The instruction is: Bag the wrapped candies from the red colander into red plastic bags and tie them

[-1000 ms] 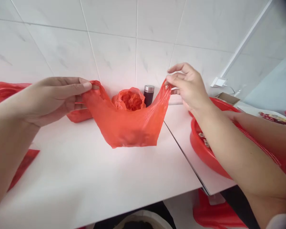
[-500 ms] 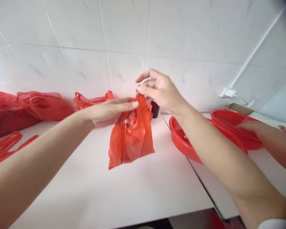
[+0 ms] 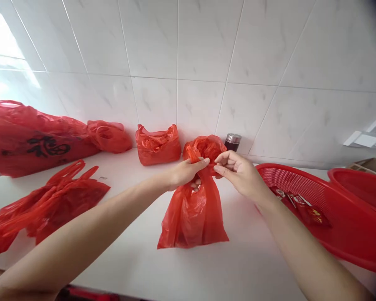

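A small red plastic bag hangs just above the white counter, its bottom resting on it. My left hand is closed round the gathered handles at the bag's top. My right hand pinches the same bunched handles from the right, thumb and fingers pressed together. Both hands meet above the bag, in front of the tiled wall.
Two filled red bags stand against the wall beside a dark jar with a metal lid. A large printed red bag and a heap of flat red bags lie at left. A red basket holds small packets at right.
My hands brought the bag's two handles together from a wide spread and now bunch them at the top. The view has shifted left and back.
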Demonstrator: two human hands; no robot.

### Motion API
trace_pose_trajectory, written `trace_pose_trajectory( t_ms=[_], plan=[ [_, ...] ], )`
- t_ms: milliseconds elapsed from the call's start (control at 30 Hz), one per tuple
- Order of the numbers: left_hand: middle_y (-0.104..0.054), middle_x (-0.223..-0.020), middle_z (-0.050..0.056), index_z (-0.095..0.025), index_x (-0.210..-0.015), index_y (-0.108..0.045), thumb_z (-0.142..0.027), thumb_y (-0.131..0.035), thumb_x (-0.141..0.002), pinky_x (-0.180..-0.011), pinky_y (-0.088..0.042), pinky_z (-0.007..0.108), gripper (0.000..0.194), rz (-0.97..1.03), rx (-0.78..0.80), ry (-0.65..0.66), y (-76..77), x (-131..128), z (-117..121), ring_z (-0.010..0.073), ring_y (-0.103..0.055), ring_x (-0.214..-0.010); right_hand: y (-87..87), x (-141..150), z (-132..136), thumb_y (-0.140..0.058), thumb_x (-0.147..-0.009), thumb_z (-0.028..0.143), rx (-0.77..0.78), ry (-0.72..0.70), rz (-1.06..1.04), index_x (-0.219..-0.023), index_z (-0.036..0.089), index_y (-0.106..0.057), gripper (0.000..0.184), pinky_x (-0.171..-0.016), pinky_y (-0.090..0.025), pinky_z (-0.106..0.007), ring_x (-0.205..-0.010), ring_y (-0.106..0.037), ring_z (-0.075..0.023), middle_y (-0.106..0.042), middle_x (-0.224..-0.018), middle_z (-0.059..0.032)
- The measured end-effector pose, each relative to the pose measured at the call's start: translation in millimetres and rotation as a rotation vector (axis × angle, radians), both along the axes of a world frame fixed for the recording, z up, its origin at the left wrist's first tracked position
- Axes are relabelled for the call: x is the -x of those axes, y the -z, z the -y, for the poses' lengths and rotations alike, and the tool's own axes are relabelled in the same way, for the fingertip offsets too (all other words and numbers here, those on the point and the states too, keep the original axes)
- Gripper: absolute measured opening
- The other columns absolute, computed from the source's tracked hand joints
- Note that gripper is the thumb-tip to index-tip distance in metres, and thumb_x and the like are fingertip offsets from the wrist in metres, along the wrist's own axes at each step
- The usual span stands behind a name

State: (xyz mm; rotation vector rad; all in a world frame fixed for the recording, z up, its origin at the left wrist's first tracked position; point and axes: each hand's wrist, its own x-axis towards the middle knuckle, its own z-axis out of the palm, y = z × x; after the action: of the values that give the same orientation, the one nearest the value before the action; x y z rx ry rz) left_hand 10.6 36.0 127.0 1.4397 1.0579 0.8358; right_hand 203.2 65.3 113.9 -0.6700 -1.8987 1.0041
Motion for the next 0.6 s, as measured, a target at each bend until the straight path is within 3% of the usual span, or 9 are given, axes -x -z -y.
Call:
trace_pose_trajectory(
  t_ms=[67, 167, 267, 367, 467, 533, 600],
  plan=[
    [-0.059, -0.058, 0.001, -0.017, -0.077, -0.055, -0.046, -0.045, -0.094, -0.056, -0.044, 0.026, 0.035, 0.018, -0.023, 0.051, -4.6, 5.9, 3.1, 0.0108, -0.05, -0.05, -6.4, -3.3, 19.4, -0.065, -0.087, 0.033, -0.024, -0.004, -0.011, -0.093, 0.023, -0.058, 0.013, -0.074, -0.056, -0.031, -0.078, -0.062, -0.0148, -0.059, -0.086, -0.0002],
    [-0.068, -0.08, 0.004, -0.015, -0.079, -0.066, -0.033, -0.056, -0.09, -0.069, -0.047, 0.027, 0.023, -0.065, -0.138, 0.213, -14.1, 17.1, 10.5, 0.0138, -0.06, -0.071, -17.8, -5.5, 43.5, -0.066, -0.088, 0.029, -0.041, -0.186, 0.072, -0.095, 0.025, -0.059, 0.011, -0.074, -0.054, -0.028, -0.082, -0.062, -0.0145, -0.061, -0.089, -0.0001],
    [-0.072, -0.089, 0.002, -0.019, -0.086, -0.074, -0.024, -0.063, -0.083, -0.079, -0.047, 0.027, 0.012, -0.283, -0.285, 0.276, -18.3, 24.7, 15.5, 0.0167, -0.063, -0.087, -13.8, 1.5, 38.7, -0.061, -0.092, 0.032, -0.066, -0.204, 0.027, -0.099, 0.026, -0.061, 0.01, -0.083, -0.051, -0.029, -0.094, -0.061, -0.0154, -0.063, -0.097, -0.001],
    [-0.072, -0.089, 0.0, -0.022, -0.085, -0.073, -0.017, -0.058, -0.081, -0.077, -0.047, 0.026, 0.016, -0.487, -0.393, 0.177, -12.7, 23.3, 15.8, 0.016, -0.063, -0.085, 8.8, 15.3, 11.6, -0.049, -0.097, 0.038, -0.029, -0.089, -0.017, -0.111, 0.026, -0.058, 0.021, -0.094, -0.047, -0.035, -0.105, -0.058, -0.017, -0.063, -0.106, -0.0028],
    [-0.065, -0.072, -0.002, -0.021, -0.076, -0.063, -0.006, -0.048, -0.074, -0.058, -0.041, 0.023, 0.022, -0.731, -0.628, -0.074, 0.8, 17.3, 13.2, 0.0133, -0.057, -0.066, 35.3, 28.0, -9.6, -0.045, -0.098, 0.042, 0.077, -0.087, 0.043, -0.118, 0.026, -0.056, 0.028, -0.09, -0.047, -0.037, -0.097, -0.059, -0.018, -0.063, -0.103, -0.0027],
    [-0.064, -0.078, 0.0, -0.02, -0.082, -0.06, -0.002, -0.043, -0.072, -0.052, -0.036, 0.023, 0.027, -0.859, -0.824, -0.214, 11.3, 14.5, 10.8, 0.013, -0.055, -0.062, 47.6, 32.9, -14.0, -0.046, -0.097, 0.043, 0.161, -0.153, 0.039, -0.122, 0.029, -0.053, 0.03, -0.083, -0.05, -0.037, -0.087, -0.06, -0.0179, -0.063, -0.093, -0.0009],
    [-0.065, -0.096, 0.004, -0.02, -0.093, -0.059, -0.002, -0.042, -0.074, -0.053, -0.038, 0.023, 0.031, -0.891, -0.953, -0.264, 20.6, 13.8, 8.6, 0.0139, -0.058, -0.068, 53.9, 34.4, -13.7, -0.048, -0.096, 0.043, 0.232, -0.237, 0.027, -0.123, 0.031, -0.051, 0.03, -0.078, -0.051, -0.036, -0.08, -0.06, -0.0176, -0.061, -0.081, 0.0017]
  ],
)
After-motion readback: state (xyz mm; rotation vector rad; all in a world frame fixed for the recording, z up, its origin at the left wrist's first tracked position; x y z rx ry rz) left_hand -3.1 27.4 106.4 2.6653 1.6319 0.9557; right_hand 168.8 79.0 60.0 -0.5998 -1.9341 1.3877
